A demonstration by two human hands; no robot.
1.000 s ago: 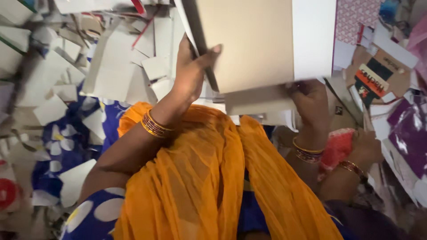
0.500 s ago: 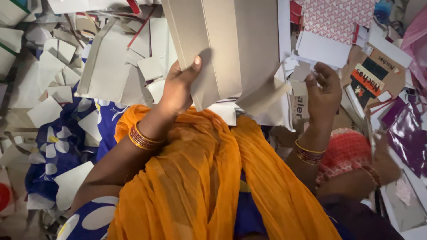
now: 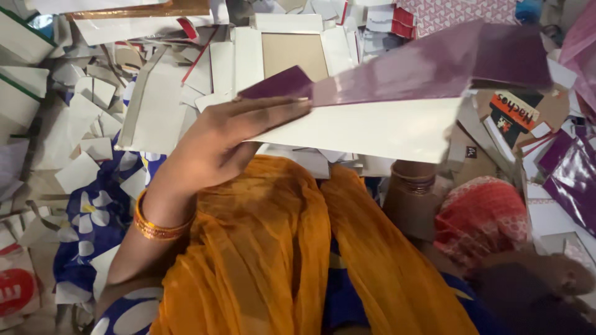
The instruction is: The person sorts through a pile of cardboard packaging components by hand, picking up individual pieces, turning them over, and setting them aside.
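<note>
My left hand (image 3: 230, 139) grips the left end of a large folded cardboard sheet, thumb along its top edge. The sheet has a glossy purple face (image 3: 434, 65) and a white underside (image 3: 372, 127), and it is held up nearly flat across the middle of the view. My right wrist (image 3: 413, 186), with bangles, rises under the sheet's right part; the hand itself is hidden behind the card. An orange scarf (image 3: 273, 248) hangs down my front over a blue dress with white flowers (image 3: 93, 217).
Loose white and grey card pieces (image 3: 155, 99) cover the floor to the left and behind. An unfolded box blank with a brown centre (image 3: 292, 53) lies beyond the sheet. Purple sheets (image 3: 574, 174) and printed cartons (image 3: 515, 115) lie right. A red patterned cloth (image 3: 481, 220) and a dark arm (image 3: 546, 273) sit lower right.
The cardboard has been turned from upright, showing its brown and white side, to nearly flat with its purple face up. My left hand shifted to its left end; my right hand went out of sight.
</note>
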